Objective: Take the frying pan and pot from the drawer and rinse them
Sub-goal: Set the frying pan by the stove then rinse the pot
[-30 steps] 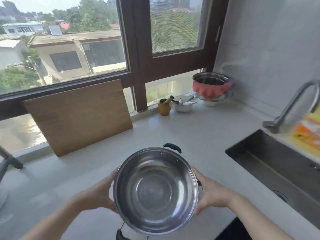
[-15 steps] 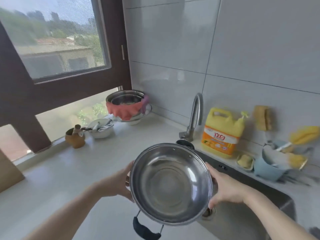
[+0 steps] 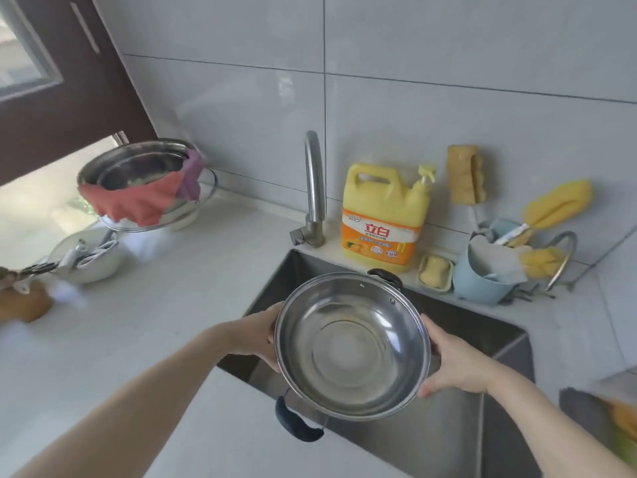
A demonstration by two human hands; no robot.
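Observation:
A round stainless steel pot (image 3: 351, 346) with two dark handles is tilted toward me, its empty inside showing. My left hand (image 3: 260, 334) grips its left rim and my right hand (image 3: 455, 363) grips its right rim. I hold the pot in the air over the steel sink (image 3: 448, 426), in front of the curved tap (image 3: 313, 188). No frying pan is in view.
A yellow detergent jug (image 3: 384, 219), a soap dish (image 3: 435, 272) and a blue tub of brushes and sponges (image 3: 489, 270) line the sink's back edge. Stacked metal bowls with a red cloth (image 3: 138, 188) and a white bowl (image 3: 86, 260) stand on the left counter.
I have turned right from the window toward the sink, carrying the pot in both hands. The pot has gone from over the counter to over the sink basin.

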